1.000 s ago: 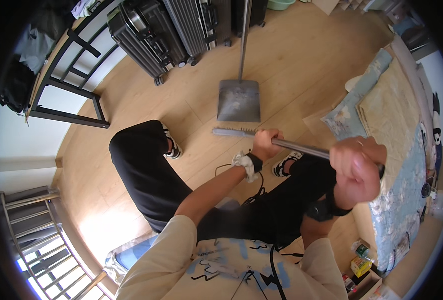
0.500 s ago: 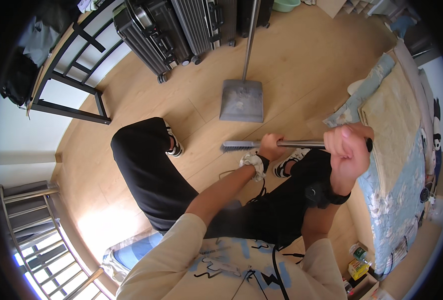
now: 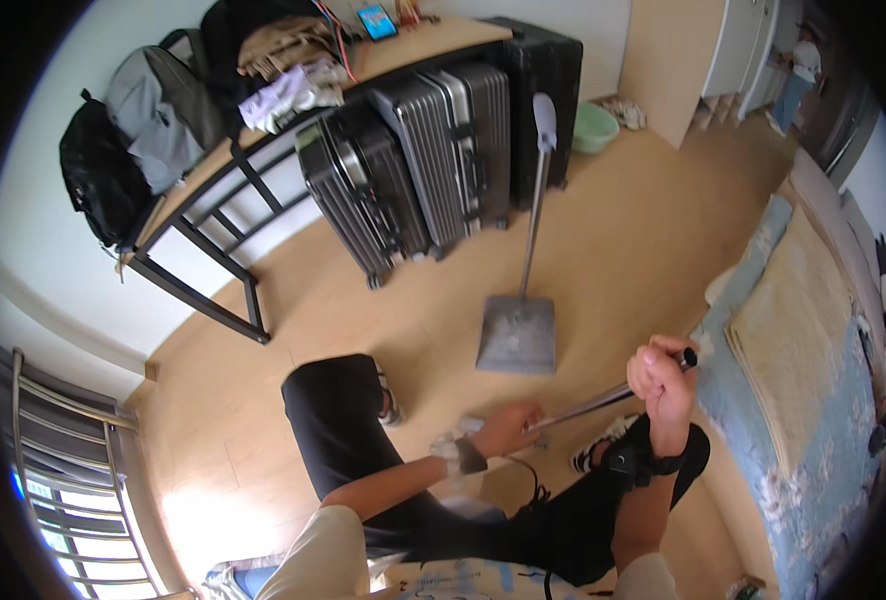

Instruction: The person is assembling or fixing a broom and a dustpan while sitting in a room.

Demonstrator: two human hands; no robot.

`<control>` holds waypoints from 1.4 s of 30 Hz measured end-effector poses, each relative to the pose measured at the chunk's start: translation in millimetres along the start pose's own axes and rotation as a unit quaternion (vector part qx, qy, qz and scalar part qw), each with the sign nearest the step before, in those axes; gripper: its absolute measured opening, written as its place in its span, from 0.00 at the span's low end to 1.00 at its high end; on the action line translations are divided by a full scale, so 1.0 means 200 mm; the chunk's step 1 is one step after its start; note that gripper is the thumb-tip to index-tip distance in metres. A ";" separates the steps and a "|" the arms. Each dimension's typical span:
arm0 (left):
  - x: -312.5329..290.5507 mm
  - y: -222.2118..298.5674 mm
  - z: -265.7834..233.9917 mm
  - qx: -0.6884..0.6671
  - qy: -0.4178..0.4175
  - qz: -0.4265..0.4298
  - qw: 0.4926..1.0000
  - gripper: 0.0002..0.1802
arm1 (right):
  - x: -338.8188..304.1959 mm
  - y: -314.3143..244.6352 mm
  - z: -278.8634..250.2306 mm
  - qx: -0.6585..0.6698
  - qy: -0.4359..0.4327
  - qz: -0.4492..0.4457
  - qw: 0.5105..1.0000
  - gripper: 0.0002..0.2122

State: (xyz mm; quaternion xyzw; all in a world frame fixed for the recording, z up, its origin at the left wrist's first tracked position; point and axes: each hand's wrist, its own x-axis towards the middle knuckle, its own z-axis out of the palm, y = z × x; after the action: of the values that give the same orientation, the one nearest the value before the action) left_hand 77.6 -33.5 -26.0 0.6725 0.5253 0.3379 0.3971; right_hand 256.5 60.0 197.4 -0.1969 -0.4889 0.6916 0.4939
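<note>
A broom's metal handle (image 3: pixel 603 402) slants across in front of me, its black end up at the right. My right hand (image 3: pixel 661 378) is closed around it just below that end. Lower down, the fingers of my left hand (image 3: pixel 508 430) wrap the handle, slightly blurred. Most of the broom's head is hidden behind the left hand and wrist; only a pale bit shows. Beyond my hands a grey dustpan (image 3: pixel 516 350) rests on the floor, apart from the broom. Its long handle (image 3: pixel 535 220) stands upright with a light grey grip on top.
Dark ribbed suitcases (image 3: pixel 453 150) stand by a black-framed desk (image 3: pixel 443 50) with bags and clothes on it. A green basin (image 3: pixel 595 128) sits behind them. At right is a bed (image 3: pixel 743 420) with blue bedding. A person (image 3: pixel 801 70) stands far right.
My view has tilted up, showing more of the desk and suitcases. The broom has gone from nearly level to slanting, its head end now lower and behind my left hand. Both hands keep their grip.
</note>
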 end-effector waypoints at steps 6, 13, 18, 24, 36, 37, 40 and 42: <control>-0.04 0.13 -0.19 0.006 -0.032 -0.022 0.999 0.10 | 0.07 0.16 0.04 -0.070 -0.057 0.060 0.994 0.09; 0.00 0.12 -0.24 -0.027 -0.017 0.013 0.999 0.08 | 0.11 0.66 -0.08 -0.356 -0.160 0.127 0.912 0.08; 0.00 0.14 -0.30 -0.041 0.034 0.003 0.999 0.06 | 0.02 0.74 -0.15 -0.453 -0.201 0.172 0.851 0.07; 0.03 0.32 -0.36 -0.048 0.144 0.037 0.988 0.17 | 0.00 0.76 -0.15 -0.428 -0.131 0.292 0.845 0.06; 0.12 0.43 -0.41 -0.106 0.141 0.159 0.971 0.18 | -0.10 0.73 0.04 -0.581 -0.296 0.196 0.733 0.12; 0.13 0.44 -0.41 -0.110 0.131 0.139 0.975 0.18 | -0.12 0.71 0.07 -0.611 -0.314 0.230 0.689 0.13; 0.15 0.46 -0.43 -0.134 0.082 0.101 0.982 0.17 | -0.26 0.75 0.20 -0.656 -0.403 0.007 0.638 0.10; 0.14 0.46 -0.45 -0.151 0.047 0.082 0.984 0.18 | -0.27 0.77 0.28 -0.648 -0.395 -0.030 0.650 0.11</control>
State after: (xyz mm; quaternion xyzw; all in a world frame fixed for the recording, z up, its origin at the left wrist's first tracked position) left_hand 45.9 -1.5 98.9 0.6290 0.4299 0.4755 0.4399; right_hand 161.9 -19.3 77.4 -0.1604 -0.9672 0.1958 0.0212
